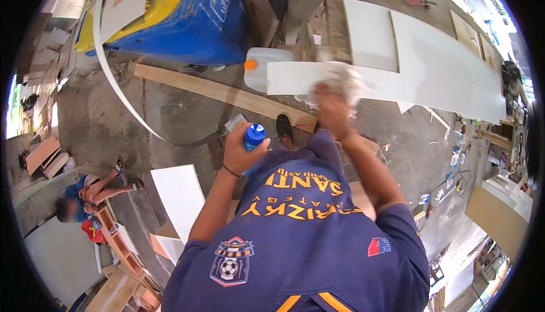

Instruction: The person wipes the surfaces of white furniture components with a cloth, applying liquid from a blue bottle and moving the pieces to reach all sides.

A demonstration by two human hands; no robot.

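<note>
My left hand (237, 148) is wrapped round a bottle with a blue cap (255, 135), held upright near my lap; most of its body is hidden by my fingers. Stretched forward, my right hand (332, 110) grips a crumpled whitish rag (344, 80), both smeared by motion. The rag is over the narrow strip of a white board (448, 65), which widens toward the right. Close to the strip's left end sits a translucent jerrycan (262, 74) with an orange cap, partly covered by the board.
A long wooden plank (210, 91) crosses the floor before my feet. Behind it stands a blue bin (198, 22) with a yellow lid. Another person (91, 190) sits at the left beside a wooden frame (116, 238). A white panel (177, 198) leans near my left arm.
</note>
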